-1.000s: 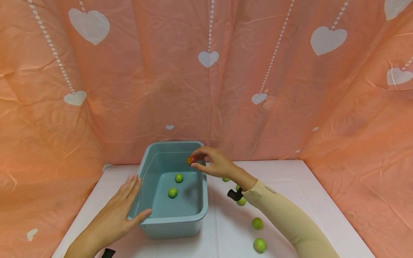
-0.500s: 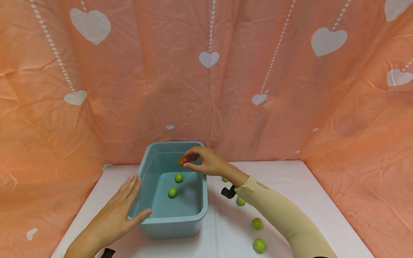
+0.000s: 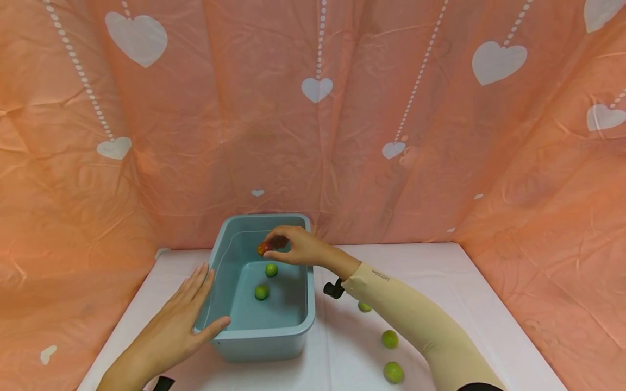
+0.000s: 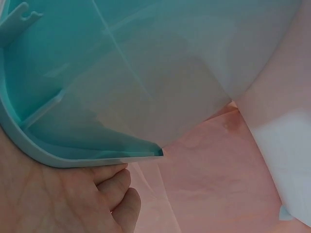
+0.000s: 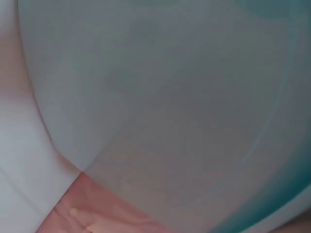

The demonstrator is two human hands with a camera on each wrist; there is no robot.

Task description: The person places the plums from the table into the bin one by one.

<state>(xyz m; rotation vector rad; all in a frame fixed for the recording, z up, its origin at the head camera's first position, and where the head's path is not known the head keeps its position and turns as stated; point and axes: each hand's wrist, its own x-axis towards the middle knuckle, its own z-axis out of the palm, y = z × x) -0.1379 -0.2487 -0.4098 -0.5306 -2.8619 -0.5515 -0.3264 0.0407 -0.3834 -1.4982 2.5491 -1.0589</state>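
The right hand pinches a small reddish fruit at its fingertips, over the far part of the blue tub, above two green fruits lying inside; this looks like the dropping-in step, so the next move calls for loosening that grip over the tub's floor. The left hand lies flat, fingers straight, against the tub's near left corner on the table, apparently steadying it.

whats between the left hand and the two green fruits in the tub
In the head view only the tub's left wall separates the left hand, which rests on its outside, from the two green fruits; the floor between them is bare.
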